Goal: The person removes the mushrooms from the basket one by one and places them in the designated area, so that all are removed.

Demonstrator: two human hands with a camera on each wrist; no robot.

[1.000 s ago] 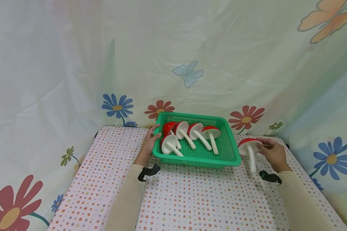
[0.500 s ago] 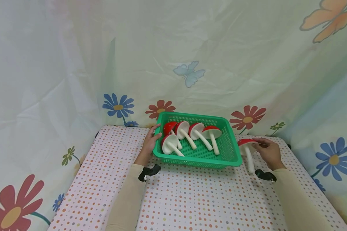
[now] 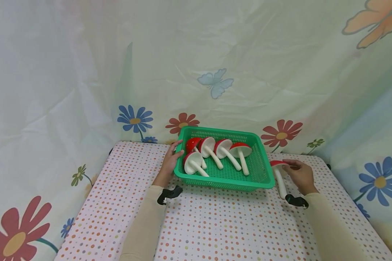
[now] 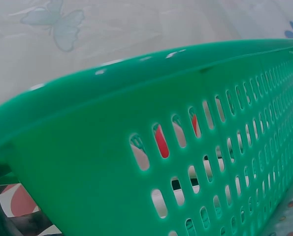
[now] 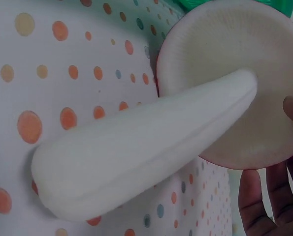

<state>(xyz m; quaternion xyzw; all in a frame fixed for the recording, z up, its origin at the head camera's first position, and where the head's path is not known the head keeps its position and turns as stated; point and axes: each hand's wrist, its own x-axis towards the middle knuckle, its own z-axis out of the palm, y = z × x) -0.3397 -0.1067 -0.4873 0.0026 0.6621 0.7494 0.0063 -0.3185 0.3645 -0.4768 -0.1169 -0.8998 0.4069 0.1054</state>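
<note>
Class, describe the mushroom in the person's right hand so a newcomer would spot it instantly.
Find the green basket on the dotted table. Just to its right, the right hand pinches a red-capped mushroom. It is the only mushroom outside the basket.

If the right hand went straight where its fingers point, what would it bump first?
Likely the green basket: the mushroom the right hand holds would probably knock it first, though depth is unclear.

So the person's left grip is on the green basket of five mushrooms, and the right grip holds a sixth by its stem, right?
Not by its stem: the right grip holds the sixth mushroom by its cap, as the right wrist view shows. The rest is right.
</note>
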